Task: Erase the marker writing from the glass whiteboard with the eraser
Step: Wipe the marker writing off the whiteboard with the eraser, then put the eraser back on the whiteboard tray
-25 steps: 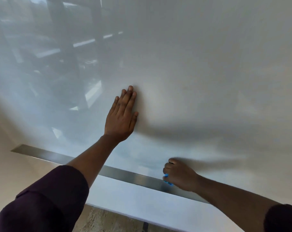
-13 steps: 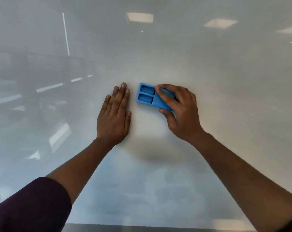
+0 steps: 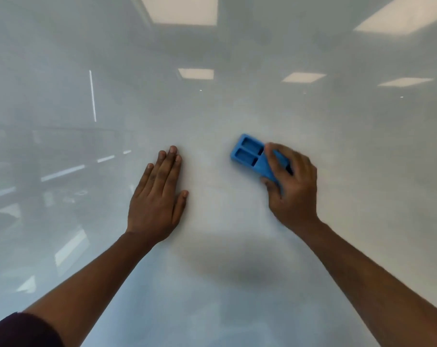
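The glass whiteboard (image 3: 237, 108) fills the whole view and reflects ceiling lights and a room. No marker writing shows on it. My right hand (image 3: 291, 187) grips a blue eraser (image 3: 250, 155) with two recessed pockets and holds it flat against the glass, right of centre; the hand is motion-blurred. My left hand (image 3: 158, 196) rests flat on the glass with straight fingers, to the left of the eraser and apart from it.
A dark shadow (image 3: 247, 271) lies on the glass below the hands. Reflected ceiling panels (image 3: 182, 8) show along the top. No tray or board edge is in view.
My right hand rose from the tray with the eraser and pressed it to the glass, then slid it rightward away from the left hand. The view tilted up off the tray.
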`<state>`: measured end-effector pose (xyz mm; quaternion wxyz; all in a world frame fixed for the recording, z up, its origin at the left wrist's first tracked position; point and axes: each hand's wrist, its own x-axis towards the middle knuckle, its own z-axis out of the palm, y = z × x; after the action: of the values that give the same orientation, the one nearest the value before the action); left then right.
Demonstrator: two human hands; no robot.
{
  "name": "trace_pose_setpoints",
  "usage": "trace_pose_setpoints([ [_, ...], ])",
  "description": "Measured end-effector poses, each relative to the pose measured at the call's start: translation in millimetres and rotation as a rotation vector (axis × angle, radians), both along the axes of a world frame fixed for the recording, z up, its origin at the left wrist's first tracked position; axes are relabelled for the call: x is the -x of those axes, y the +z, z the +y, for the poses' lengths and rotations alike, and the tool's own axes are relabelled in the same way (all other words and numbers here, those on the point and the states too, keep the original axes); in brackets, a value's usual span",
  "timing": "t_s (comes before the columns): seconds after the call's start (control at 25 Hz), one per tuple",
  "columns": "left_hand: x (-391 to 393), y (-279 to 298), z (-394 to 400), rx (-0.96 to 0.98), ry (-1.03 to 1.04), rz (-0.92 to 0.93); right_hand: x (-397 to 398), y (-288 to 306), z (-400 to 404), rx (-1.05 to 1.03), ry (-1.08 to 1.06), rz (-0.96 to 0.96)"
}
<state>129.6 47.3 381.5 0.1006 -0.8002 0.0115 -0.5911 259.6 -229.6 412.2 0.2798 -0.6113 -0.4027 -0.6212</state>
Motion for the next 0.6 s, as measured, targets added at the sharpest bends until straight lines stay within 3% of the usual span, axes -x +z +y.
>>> trace_pose_setpoints([
  [0.12,-12.9,10.4,-18.2,0.03,-0.008,-0.046,-7.4,88.9,9.0,-0.391,0.021,0.145],
  [0.2,-16.6,4.6,-22.1,0.055,-0.011,-0.086,-0.9,93.8,29.9,-0.427,-0.01,0.111],
  [0.36,-17.9,5.6,-24.6,0.051,-0.025,-0.108,13.5,10.2,50.9,-0.065,0.009,-0.049],
  [0.48,-15.3,-2.4,-23.4,0.079,-0.053,-0.053,26.9,-63.3,56.8,0.13,0.026,0.002],
  [0.6,0.1,-48.1,-25.5,0.148,-0.135,0.055,39.2,-101.6,45.8,0.299,0.089,0.093],
])
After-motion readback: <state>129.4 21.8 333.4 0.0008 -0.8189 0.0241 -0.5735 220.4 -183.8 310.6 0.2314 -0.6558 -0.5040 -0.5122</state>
